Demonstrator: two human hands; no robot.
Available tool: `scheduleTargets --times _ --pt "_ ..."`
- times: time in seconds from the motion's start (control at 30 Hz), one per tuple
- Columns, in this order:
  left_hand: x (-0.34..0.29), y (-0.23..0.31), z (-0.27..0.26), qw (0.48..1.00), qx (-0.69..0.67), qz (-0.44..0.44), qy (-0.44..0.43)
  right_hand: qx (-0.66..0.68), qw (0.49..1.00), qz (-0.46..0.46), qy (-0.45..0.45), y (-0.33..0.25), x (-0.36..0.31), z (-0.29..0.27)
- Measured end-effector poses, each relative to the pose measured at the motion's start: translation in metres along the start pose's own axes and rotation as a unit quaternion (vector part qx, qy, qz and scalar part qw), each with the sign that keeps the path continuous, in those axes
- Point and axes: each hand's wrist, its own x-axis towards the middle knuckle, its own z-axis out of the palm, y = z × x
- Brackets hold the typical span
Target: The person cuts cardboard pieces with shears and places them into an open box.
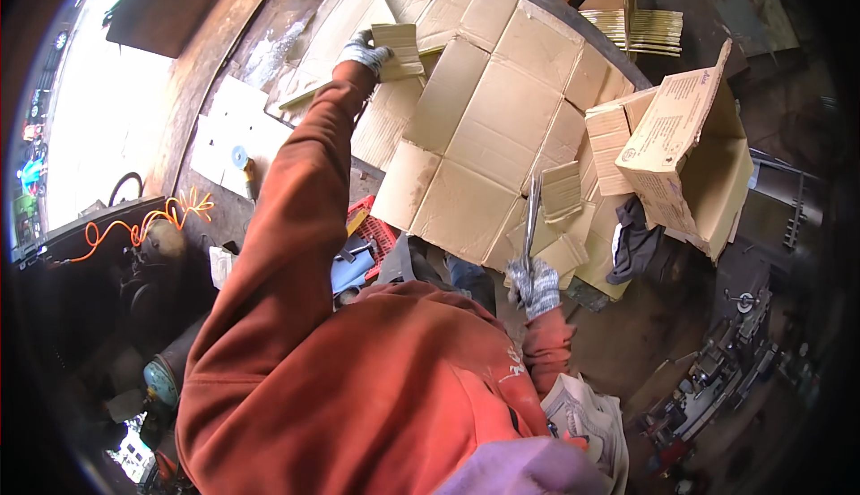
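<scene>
My left hand [362,51], in a grey-white knit glove, reaches far out over the sheets. It grips the left edge of a small cut cardboard piece [399,52]. Nearer my body, my gloved right hand [536,288] is closed round a long scissors-like metal tool [533,213]. The tool points away from me, its handle mostly hidden by the glove. Beneath it lies a large unfolded cardboard sheet [493,132] with crease lines. A small cardboard square [562,191] and other offcuts lie just right of the tool.
An open cardboard box [690,154] stands at the right, with dark cloth [634,240] beside it. Stacked cardboard pieces [649,32] sit far right. A red plastic basket [383,237] is near my waist. An orange coiled hose [148,226] and machinery [717,374] flank me.
</scene>
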Motion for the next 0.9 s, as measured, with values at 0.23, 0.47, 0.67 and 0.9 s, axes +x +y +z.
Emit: scheduleTargets --times 0.23,0.47,0.67,0.9 --pt "0.025 0.019 0.003 0.914 0.368 0.159 0.060 0.077 0.997 -0.020 0.023 0.058 -0.012 0.016" --pt "-0.114 -0.025 -0.012 0.980 0.141 0.033 0.139 -0.116 0.993 -0.039 0.000 0.021 -0.004 0.012" --pt "-0.214 -0.063 0.020 0.937 0.317 0.074 0.123 0.166 0.985 0.029 0.024 0.013 -0.022 0.020" --pt "-0.228 0.000 0.095 0.888 0.329 0.321 0.019 -0.010 0.991 -0.062 0.117 0.063 -0.033 0.005"
